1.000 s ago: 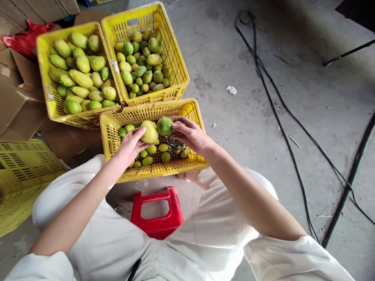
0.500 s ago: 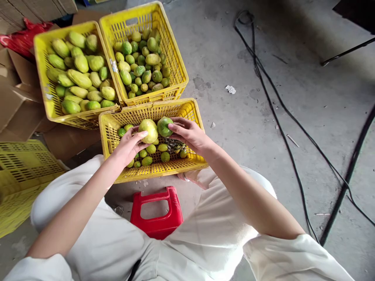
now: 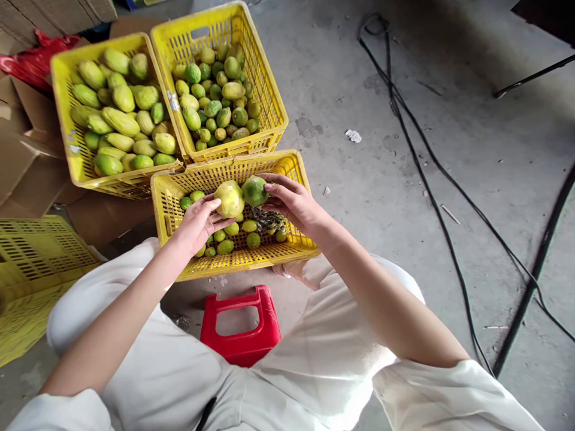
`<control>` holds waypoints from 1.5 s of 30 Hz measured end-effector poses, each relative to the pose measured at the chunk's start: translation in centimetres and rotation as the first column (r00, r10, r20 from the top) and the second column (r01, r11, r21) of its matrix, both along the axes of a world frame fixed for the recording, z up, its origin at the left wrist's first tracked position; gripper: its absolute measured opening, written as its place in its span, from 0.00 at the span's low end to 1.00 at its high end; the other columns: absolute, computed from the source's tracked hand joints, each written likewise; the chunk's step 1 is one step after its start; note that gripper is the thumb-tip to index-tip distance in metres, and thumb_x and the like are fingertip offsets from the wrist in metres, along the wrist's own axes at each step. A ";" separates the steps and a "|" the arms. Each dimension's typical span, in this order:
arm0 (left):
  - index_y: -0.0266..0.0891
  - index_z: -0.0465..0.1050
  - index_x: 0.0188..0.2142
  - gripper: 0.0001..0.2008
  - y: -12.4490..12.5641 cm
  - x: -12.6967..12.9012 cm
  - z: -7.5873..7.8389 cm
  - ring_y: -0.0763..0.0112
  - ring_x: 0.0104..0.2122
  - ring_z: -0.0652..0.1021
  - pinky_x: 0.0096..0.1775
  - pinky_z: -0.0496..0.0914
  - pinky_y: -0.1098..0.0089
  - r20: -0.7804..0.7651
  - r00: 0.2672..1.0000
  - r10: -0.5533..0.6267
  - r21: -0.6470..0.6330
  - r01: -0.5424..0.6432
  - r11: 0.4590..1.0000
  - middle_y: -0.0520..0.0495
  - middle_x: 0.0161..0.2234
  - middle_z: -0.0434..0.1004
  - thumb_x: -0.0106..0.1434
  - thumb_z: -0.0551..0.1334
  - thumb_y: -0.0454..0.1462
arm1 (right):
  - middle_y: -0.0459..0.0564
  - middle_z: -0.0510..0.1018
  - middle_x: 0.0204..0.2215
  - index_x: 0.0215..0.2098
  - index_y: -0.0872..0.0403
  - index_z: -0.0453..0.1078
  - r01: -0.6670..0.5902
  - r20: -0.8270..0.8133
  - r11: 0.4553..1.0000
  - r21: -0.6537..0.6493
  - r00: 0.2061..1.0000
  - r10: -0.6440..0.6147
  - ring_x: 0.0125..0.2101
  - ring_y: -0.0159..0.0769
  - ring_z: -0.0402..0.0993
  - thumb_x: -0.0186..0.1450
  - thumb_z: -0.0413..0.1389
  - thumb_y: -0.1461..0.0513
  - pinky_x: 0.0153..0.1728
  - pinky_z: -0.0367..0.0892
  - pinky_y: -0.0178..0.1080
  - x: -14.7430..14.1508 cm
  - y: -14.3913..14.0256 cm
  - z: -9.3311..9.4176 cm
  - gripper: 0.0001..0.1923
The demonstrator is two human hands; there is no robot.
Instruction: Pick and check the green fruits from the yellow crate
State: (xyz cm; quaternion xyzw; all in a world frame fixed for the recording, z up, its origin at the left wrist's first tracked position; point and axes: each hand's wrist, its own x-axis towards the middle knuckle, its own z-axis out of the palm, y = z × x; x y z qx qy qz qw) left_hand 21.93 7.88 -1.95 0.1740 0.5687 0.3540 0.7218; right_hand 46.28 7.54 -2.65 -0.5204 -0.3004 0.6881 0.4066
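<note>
The left hand [image 3: 197, 222] grips a pale yellow-green fruit [image 3: 229, 199], fingers curled under and around it, thumb on its near side. The right hand [image 3: 291, 203] grips a darker green fruit [image 3: 254, 190], fingertips closed over its right side. The two fruits touch each other and hang just above the near crate [image 3: 233, 258].

The near crate, yellow plastic lattice, holds only a thin scatter of small green and yellowish fruits on its floor, with a dark clump of stems or debris under the right hand.

Beyond the near crate, touching its far rim, stand two more yellow crates. The far-right crate [image 3: 269, 90] is filled well up with small round green and yellow fruits. The far-left crate [image 3: 63, 114] is heaped with larger, longer pale-green fruits.

Left of the near crate lies an upturned yellow crate [image 3: 40, 257], and cardboard [image 3: 27, 167] sits beyond it. Nearer the person than the near crate, between the knees, stands a red stool [image 3: 242, 326]. Black cables [image 3: 426, 167] run over the concrete to the right.
</note>
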 end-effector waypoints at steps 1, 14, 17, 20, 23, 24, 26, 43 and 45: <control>0.42 0.76 0.45 0.15 0.0 0.0 -0.1 0.54 0.47 0.92 0.58 0.87 0.49 0.008 1.000 0.005 0.002 -0.005 1.000 0.44 0.44 0.91 0.63 0.78 0.36 | 0.51 0.90 0.52 0.52 0.47 0.84 0.004 -0.015 1.000 0.001 1.000 -0.004 0.53 0.44 0.87 0.60 0.79 0.47 0.58 0.86 0.48 -0.1 0.0 0.0 0.27; 0.40 0.77 0.47 0.24 -0.4 0.1 0.0 0.50 0.52 0.92 0.62 0.85 0.47 0.050 0.999 0.014 0.035 -0.015 0.999 0.41 0.47 0.91 0.57 0.85 0.38 | 0.53 0.90 0.54 0.52 0.47 0.86 -0.025 -0.040 1.000 -0.007 0.999 0.024 0.58 0.49 0.87 0.50 0.87 0.41 0.62 0.86 0.50 -0.3 -0.2 0.3 0.38; 0.39 0.77 0.46 0.27 -0.4 -0.1 0.2 0.53 0.50 0.92 0.62 0.85 0.48 0.079 0.997 0.007 0.062 -0.012 0.998 0.41 0.46 0.92 0.54 0.87 0.38 | 0.50 0.91 0.51 0.53 0.45 0.85 -0.062 -0.013 0.998 0.013 0.998 0.062 0.51 0.45 0.87 0.51 0.85 0.38 0.59 0.86 0.47 -0.3 -0.3 0.4 0.40; 0.40 0.77 0.44 0.27 -0.3 -0.1 0.5 0.56 0.48 0.91 0.61 0.86 0.50 0.098 0.995 0.004 0.074 -0.012 0.997 0.44 0.46 0.91 0.54 0.88 0.39 | 0.46 0.90 0.47 0.55 0.44 0.83 -0.069 0.004 0.997 0.033 0.998 0.069 0.46 0.41 0.86 0.54 0.84 0.37 0.56 0.85 0.45 -0.2 -0.3 0.3 0.39; 0.41 0.76 0.42 0.26 -0.3 -0.1 0.6 0.58 0.48 0.90 0.60 0.86 0.51 0.091 0.996 0.019 0.072 -0.026 0.997 0.46 0.46 0.90 0.53 0.88 0.39 | 0.45 0.89 0.46 0.55 0.43 0.81 -0.073 -0.037 0.997 0.034 0.997 0.074 0.45 0.40 0.86 0.55 0.84 0.39 0.56 0.84 0.46 -0.2 -0.3 0.1 0.37; 0.41 0.76 0.42 0.26 -0.3 -0.1 0.6 0.58 0.49 0.90 0.60 0.86 0.51 0.082 0.996 0.031 0.069 -0.037 0.997 0.46 0.46 0.90 0.53 0.88 0.40 | 0.45 0.89 0.47 0.54 0.43 0.81 -0.078 -0.055 0.996 0.032 0.995 0.080 0.46 0.40 0.86 0.55 0.84 0.40 0.57 0.84 0.46 -0.2 -0.4 0.2 0.37; 0.42 0.77 0.43 0.25 -0.2 -0.1 0.6 0.59 0.51 0.89 0.60 0.85 0.53 0.057 0.997 0.054 0.064 -0.058 0.996 0.47 0.48 0.90 0.55 0.88 0.41 | 0.45 0.89 0.48 0.54 0.43 0.80 -0.095 -0.080 0.995 0.031 0.992 0.097 0.49 0.42 0.86 0.55 0.84 0.41 0.60 0.84 0.47 -0.3 -0.5 0.2 0.36; 0.41 0.81 0.43 0.24 0.1 -0.6 -0.6 0.57 0.52 0.90 0.60 0.84 0.58 0.014 0.998 0.065 0.057 -0.066 0.996 0.45 0.44 0.91 0.55 0.89 0.40 | 0.45 0.82 0.48 0.50 0.42 0.77 -0.050 -0.068 0.999 0.017 0.996 0.051 0.52 0.42 0.84 0.49 0.88 0.48 0.59 0.86 0.45 -0.2 -0.4 0.6 0.37; 0.40 0.82 0.43 0.24 0.2 -0.7 -0.6 0.55 0.54 0.91 0.61 0.84 0.57 0.023 0.998 0.060 0.060 -0.062 0.996 0.44 0.45 0.91 0.55 0.89 0.41 | 0.45 0.81 0.48 0.51 0.42 0.79 -0.062 -0.071 0.998 0.026 0.995 0.064 0.54 0.44 0.83 0.51 0.87 0.49 0.62 0.85 0.47 0.0 -0.3 0.6 0.36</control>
